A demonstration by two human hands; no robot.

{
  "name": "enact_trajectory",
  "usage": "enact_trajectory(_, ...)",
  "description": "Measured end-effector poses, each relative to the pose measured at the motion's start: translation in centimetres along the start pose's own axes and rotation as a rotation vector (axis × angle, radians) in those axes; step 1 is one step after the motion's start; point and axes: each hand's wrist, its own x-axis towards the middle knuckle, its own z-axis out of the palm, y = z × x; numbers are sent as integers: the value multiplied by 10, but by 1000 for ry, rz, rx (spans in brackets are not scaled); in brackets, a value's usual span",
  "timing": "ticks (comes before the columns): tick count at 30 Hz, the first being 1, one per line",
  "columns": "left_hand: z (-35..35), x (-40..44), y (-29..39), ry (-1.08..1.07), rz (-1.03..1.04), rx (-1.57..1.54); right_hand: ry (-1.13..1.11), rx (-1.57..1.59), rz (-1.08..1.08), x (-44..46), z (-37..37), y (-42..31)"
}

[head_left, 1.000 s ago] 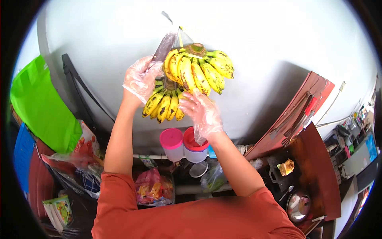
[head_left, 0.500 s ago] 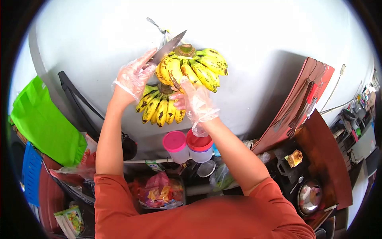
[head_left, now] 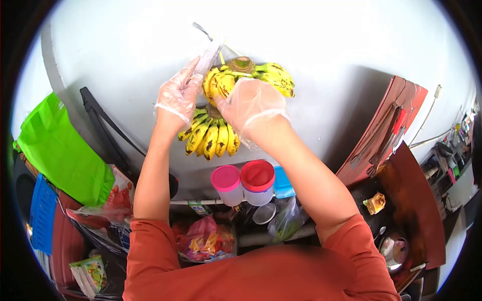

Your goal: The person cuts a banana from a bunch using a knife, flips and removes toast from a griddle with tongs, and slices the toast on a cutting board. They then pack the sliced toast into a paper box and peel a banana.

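My left hand (head_left: 176, 95), in a clear plastic glove, is closed around a knife (head_left: 209, 57) whose blade points up and to the right, beside the upper bananas. The handle is hidden in my palm. My right hand (head_left: 253, 105), gloved too, is wrapped over the front of the upper bunch of bananas (head_left: 275, 79); its fingertips are mostly hidden. These bananas are yellow with dark spots and hang by a thick stem against the wall. Below them hangs a lower bunch of bananas (head_left: 213, 138), touched by neither hand.
Jars with a pink lid (head_left: 225, 176) and a red lid (head_left: 258, 174) stand below the bananas. A green bag (head_left: 60, 153) hangs at left. Utensils hang on a reddish board (head_left: 384, 125) at right, above a stove area with a metal pot (head_left: 394, 251).
My right hand has moved up and over the front of the upper bananas, covering more of them. The knife blade has turned and now looks paler. The whole view has shifted slightly.
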Motion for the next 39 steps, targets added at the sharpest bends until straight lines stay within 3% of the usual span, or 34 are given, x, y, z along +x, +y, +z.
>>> enact_trajectory(2,-5,1,-4,59,-41,-18,18,-40,95,-5,4,-4)
enact_trajectory(7,-18,6,-10,32,-51,78,51,-81,104,-1,13,-7)
enact_trajectory(15,-21,19,-14,45,-31,69,-108,-162,97,-12,-8,-15)
enact_trajectory(17,-16,21,-24,-118,-151,-164,-147,-170,98,-22,-9,-20)
enact_trajectory(19,-5,19,-32,-71,-105,-264,-185,-180,98,-32,-6,-27)
enact_trajectory(21,-4,18,-25,-101,-300,-268,-214,-82,-106,-40,4,-35)
enact_trajectory(23,-4,19,-32,-124,-313,-262,-95,27,-140,-39,36,-34)
enact_trajectory(25,-6,19,-32,-236,-478,-330,277,266,-196,-35,66,-31)
enact_trajectory(26,-5,21,-37,-225,-536,-313,276,265,-201,-36,72,-32)
enact_trajectory(31,-10,27,-34,-101,-478,-318,92,379,108,-35,102,-28)
enact_trajectory(33,-18,35,-34,-242,-458,-303,46,451,140,-23,128,-17)
enact_trajectory(35,-20,34,-23,-242,-445,-320,289,884,26,-8,155,-17)
enact_trajectory(36,-20,34,-20,-246,-433,-340,295,889,30,-5,156,-20)
enact_trajectory(38,-10,40,-58,-219,-392,-404,171,1342,107,3,149,-27)
enact_trajectory(39,-12,41,-60,-208,-372,-436,181,1348,114,5,143,-33)
